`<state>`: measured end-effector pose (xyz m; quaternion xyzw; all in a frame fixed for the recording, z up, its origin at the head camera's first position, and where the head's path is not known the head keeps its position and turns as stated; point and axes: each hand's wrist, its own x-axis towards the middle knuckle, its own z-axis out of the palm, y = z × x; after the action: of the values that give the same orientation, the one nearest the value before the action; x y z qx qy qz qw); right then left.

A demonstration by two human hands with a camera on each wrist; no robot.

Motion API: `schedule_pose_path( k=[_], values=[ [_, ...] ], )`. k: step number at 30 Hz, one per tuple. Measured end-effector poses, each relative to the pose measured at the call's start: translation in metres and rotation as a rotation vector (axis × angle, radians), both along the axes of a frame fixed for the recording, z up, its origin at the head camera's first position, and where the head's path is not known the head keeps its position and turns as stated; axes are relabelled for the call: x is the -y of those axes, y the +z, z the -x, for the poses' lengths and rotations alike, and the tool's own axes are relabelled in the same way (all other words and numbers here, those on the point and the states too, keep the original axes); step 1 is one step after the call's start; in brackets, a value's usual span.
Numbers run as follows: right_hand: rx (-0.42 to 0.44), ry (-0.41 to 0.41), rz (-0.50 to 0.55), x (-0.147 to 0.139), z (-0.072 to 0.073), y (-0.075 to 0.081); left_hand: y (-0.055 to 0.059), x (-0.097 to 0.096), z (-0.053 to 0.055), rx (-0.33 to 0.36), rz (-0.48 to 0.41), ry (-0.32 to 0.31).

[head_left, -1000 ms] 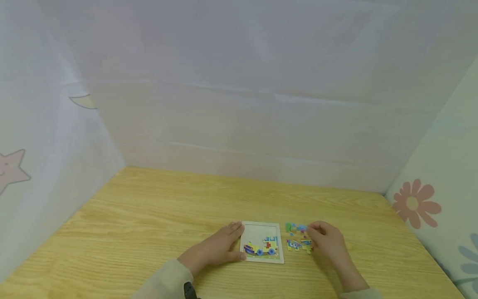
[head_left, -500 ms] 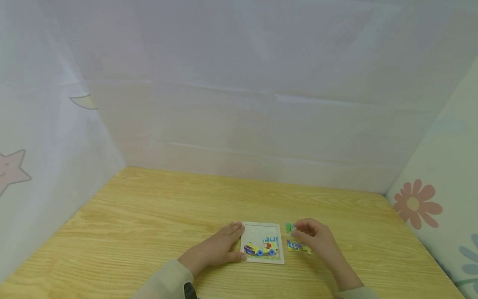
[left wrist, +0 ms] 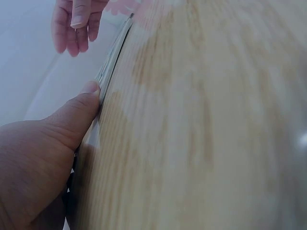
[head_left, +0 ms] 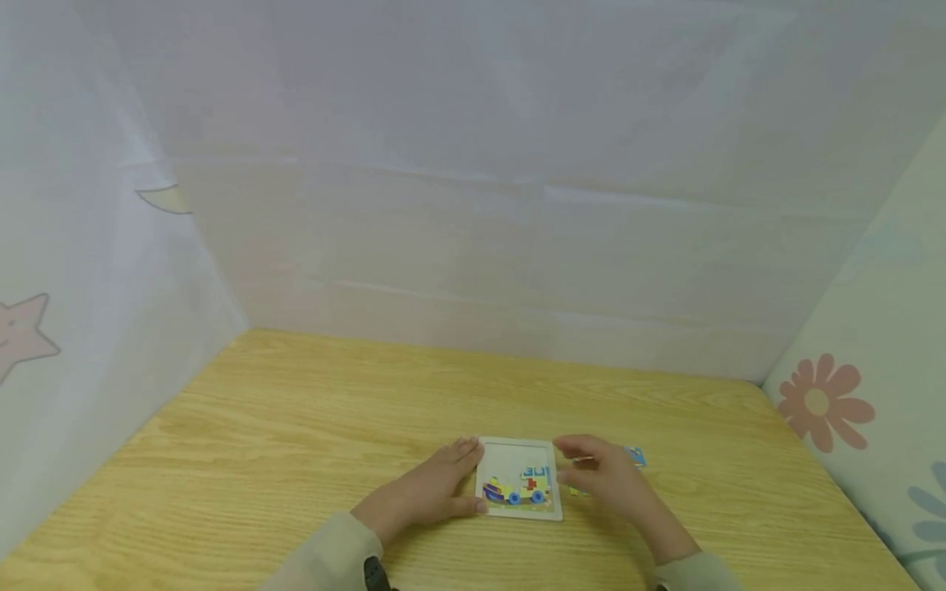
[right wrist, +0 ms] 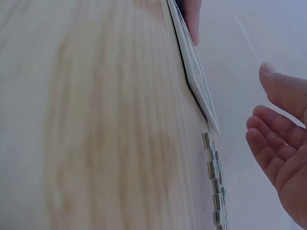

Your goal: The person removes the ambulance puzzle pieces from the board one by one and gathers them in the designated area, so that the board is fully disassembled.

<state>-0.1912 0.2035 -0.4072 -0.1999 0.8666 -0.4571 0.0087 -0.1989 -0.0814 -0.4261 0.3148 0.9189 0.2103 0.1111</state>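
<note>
A square jigsaw puzzle board (head_left: pixel 517 441) with a pale rim lies on the table. Joined pieces along its lower part show a colourful vehicle (head_left: pixel 515 496); the upper part shows pale backing. My left hand (head_left: pixel 429 486) rests at the board's left side, thumb (left wrist: pixel 79 112) on the rim near the lower left corner. Just right of the board hovers my right hand (head_left: pixel 609 478), thumb and fingers apart, holding nothing visible. Loose puzzle pieces (right wrist: pixel 213 170) lie below it, mostly hidden in the head view. A blue piece (head_left: pixel 636 456) shows beyond the hand's back.
The wood-grain table (head_left: pixel 332 410) spreads out around the board. Pale cloth walls (head_left: pixel 473 246) stand behind it and at both sides, with a printed flower (head_left: pixel 816 402) on the right.
My right hand has moved left over the loose pieces to the board's right edge. A blue piece now shows to the right of that hand. The left hand and board have stayed put.
</note>
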Motion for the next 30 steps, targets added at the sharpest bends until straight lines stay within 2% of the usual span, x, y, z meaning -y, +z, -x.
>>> schedule_pose_path(
  k=[6,14,19,23,30],
  values=[
    [-0.02,0.028,-0.099,0.003,0.002,-0.003,0.0,0.0,0.0,-0.002,-0.001,0.0],
    [-0.062,0.143,-0.217,0.008,0.006,-0.007,-0.001,0.0,0.001,0.0,-0.001,-0.002],
    [-0.092,0.139,-0.268,0.015,0.007,-0.008,0.0,0.0,0.0,0.004,-0.001,0.001],
    [-0.079,0.124,-0.286,0.021,0.007,-0.008,0.0,0.0,-0.001,0.006,-0.002,0.004],
    [-0.094,0.151,-0.31,0.026,0.009,-0.005,-0.001,-0.001,0.0,0.009,-0.006,0.009]
  ],
)
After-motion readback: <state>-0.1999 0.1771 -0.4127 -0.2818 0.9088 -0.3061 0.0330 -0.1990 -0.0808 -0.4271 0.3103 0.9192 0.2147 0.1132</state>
